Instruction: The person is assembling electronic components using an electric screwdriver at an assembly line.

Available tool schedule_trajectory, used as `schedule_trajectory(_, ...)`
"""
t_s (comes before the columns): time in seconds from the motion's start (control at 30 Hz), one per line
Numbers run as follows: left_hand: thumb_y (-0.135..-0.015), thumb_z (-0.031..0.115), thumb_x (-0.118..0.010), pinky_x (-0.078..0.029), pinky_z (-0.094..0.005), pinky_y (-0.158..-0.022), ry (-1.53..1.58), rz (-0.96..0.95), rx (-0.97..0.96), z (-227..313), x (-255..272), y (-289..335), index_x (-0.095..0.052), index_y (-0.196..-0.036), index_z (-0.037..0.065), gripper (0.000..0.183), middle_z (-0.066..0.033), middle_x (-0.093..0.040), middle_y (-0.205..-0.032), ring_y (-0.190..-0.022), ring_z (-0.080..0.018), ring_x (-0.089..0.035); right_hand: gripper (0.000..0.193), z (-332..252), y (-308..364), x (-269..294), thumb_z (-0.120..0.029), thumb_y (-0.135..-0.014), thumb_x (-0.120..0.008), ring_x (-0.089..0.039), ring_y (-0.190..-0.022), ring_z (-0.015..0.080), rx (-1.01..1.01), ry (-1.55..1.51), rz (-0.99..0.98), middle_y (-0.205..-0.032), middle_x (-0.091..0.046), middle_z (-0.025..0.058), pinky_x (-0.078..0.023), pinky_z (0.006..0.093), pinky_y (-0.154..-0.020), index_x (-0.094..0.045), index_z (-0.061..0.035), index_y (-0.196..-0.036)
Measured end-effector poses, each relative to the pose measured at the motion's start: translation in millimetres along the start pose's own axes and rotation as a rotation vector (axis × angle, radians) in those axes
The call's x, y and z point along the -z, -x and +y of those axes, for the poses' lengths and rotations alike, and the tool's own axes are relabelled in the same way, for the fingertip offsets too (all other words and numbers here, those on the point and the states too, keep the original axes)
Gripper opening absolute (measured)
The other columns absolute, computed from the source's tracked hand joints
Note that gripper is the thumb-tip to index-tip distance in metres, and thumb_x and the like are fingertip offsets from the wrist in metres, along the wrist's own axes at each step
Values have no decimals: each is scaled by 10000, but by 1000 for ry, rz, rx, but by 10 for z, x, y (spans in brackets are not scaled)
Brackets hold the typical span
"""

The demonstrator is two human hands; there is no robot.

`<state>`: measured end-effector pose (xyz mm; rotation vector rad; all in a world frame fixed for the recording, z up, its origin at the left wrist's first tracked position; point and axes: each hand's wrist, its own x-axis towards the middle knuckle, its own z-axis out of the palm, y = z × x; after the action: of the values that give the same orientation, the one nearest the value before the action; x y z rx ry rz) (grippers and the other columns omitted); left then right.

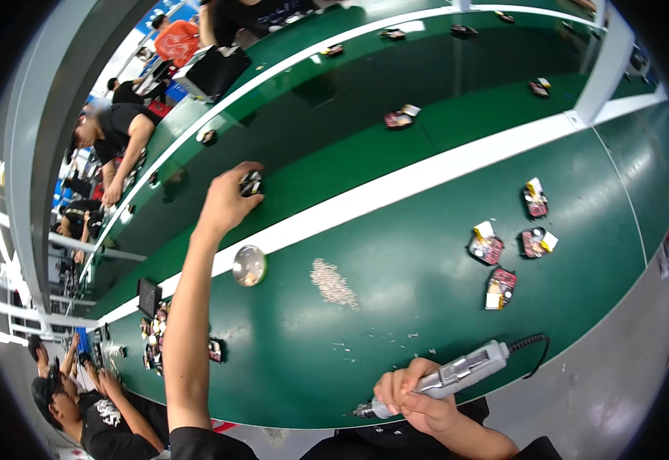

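Note:
Stretched out over the green conveyor belt point(327, 169), my left hand point(226, 201) has its thumb and fingers curled round a small black part point(251, 183) with pale bits on it. Whether that part touches the belt, I cannot tell. At the near edge of the bench, my right hand point(419, 397) is wrapped round a grey electric screwdriver point(468, 369). Its bit points left, and a black coiled cord leaves its rear end. On the green bench point(403, 261) between the hands lies a heap of small pale pieces point(332, 284), with a few scattered nearer me.
A round metal dish point(249, 266) stands beside the white rail point(426, 169). Several small dark-red and black assemblies point(499, 288) lie at the right; more point(154, 337) cluster left of my forearm. Others ride on the belt. Co-workers point(112, 134) sit across and to the left.

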<state>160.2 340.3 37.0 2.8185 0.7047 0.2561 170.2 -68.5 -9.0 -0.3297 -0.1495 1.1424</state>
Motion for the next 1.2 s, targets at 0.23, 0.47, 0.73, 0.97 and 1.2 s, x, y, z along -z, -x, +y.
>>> schedule_trajectory(0.23, -690, -1, -679, -462, -231, -720, 271, -26, 209, 159, 84, 66, -594, -951, 13, 274, -30, -607, -823, -743, -110, -566, 113, 52, -2, 57, -3, -854, -603, -464, -672, 130, -116, -14, -55, -743, -512, 61, -349, 253, -566, -545, -63, -929)
schedule_trajectory(0.47, -709, -21, -687, -459, -252, -749, 520, -143, -383, 2562, -435, -154, -593, -1008, 27, 317, -54, -603, -896, -814, -137, -577, 89, -46, 48, 109, -31, -859, -615, -505, -682, 117, -29, 1, -38, -770, -542, 56, -380, 240, -572, -545, -39, -912)
schedule_trajectory(0.73, -716, 62, -752, -493, -335, -782, 504, -80, -542, 3306, -754, -219, -618, -1015, 42, 329, -111, -597, -977, -881, -238, -610, 106, -112, 69, 45, -58, -857, -635, -522, -676, 101, -36, 2, -43, -733, -539, 32, -393, 241, -582, -535, -34, -881)
schedule_trajectory(0.97, -712, 65, -755, -479, -343, -762, 388, -73, -546, 3463, -682, -185, -608, -956, 25, 287, -101, -574, -952, -856, -235, -589, 117, -270, 103, 49, -90, -852, -649, -522, -656, 84, -15, 0, -66, -709, -535, 17, -407, 236, -591, -540, -46, -861)
schedule_trajectory(1.2, -680, 62, -774, -462, -380, -792, 217, -78, -514, 3295, -736, 217, -577, -1028, 55, 401, -125, -471, -1038, -941, -279, -518, 134, -270, 120, 69, -104, -835, -681, -513, -608, 67, -7, -3, -74, -700, -529, -10, -424, 228, -571, -556, -58, -844)
